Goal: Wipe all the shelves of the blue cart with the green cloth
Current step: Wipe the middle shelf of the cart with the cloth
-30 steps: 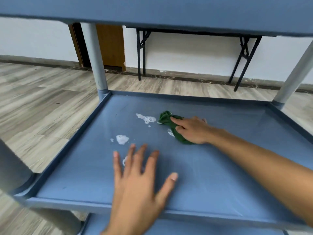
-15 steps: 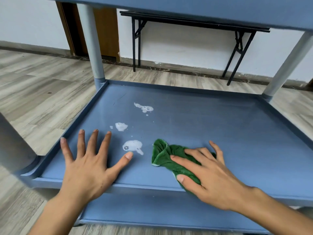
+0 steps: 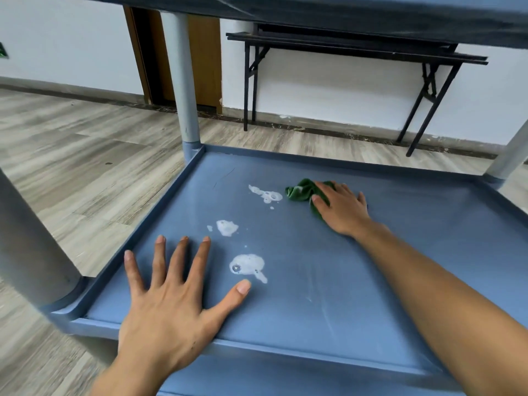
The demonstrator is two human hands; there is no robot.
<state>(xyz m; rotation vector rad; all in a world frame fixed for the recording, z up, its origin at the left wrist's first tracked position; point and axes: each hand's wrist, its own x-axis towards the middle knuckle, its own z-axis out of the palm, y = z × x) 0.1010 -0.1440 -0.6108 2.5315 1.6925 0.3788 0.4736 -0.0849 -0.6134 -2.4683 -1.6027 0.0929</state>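
The blue cart's middle shelf (image 3: 400,252) fills the view, with the top shelf (image 3: 371,12) overhead. My right hand (image 3: 343,208) presses flat on the bunched green cloth (image 3: 300,191) at the far middle of the shelf, fingers straight. Three white foam patches lie on the shelf: one (image 3: 265,194) just left of the cloth, one (image 3: 227,227) further toward me, one (image 3: 248,265) beside my left thumb. My left hand (image 3: 171,295) rests flat with spread fingers on the near left part of the shelf.
Grey posts stand at the far left corner (image 3: 185,90), far right corner (image 3: 511,155) and near left (image 3: 25,247). A lower shelf (image 3: 257,375) shows below the front rim. A black folding table (image 3: 357,52) stands by the white wall on the wood floor.
My right hand has pushed the cloth from the near edge back to the far middle of the shelf. My left hand stays flat on the near left.
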